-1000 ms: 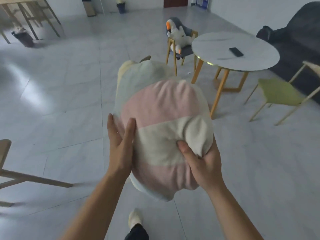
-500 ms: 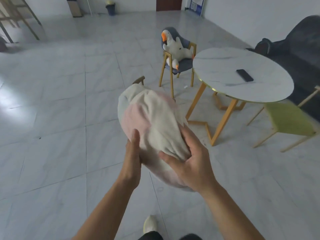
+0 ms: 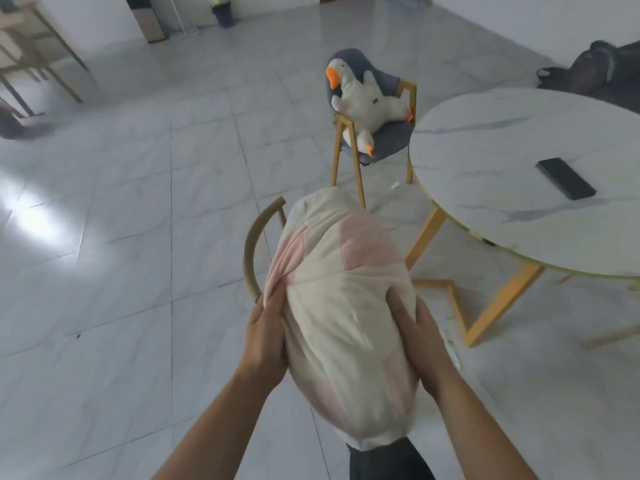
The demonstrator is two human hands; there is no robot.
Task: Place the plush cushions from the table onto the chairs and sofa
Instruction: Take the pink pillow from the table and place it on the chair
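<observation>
Both hands hold a cream and pink plush cushion (image 3: 343, 306) in the air at the centre of the view, above the pale tiled floor (image 3: 121, 237). The left hand (image 3: 266, 341) presses its grip against the cushion's left side, fingers bunching the fabric, and the right hand (image 3: 420, 344) clamps the right side with fingers dug into the plush. Just beyond the cushion, the curved wooden back of a near chair (image 3: 254, 247) shows at its left edge. Farther off, a goose plush (image 3: 363, 102) lies on a grey chair with yellow legs (image 3: 384, 140). To the right stands a round white marble tabletop (image 3: 502, 202) carrying a black phone (image 3: 565, 178), with a dark sofa (image 3: 595, 71) at the far right.
</observation>
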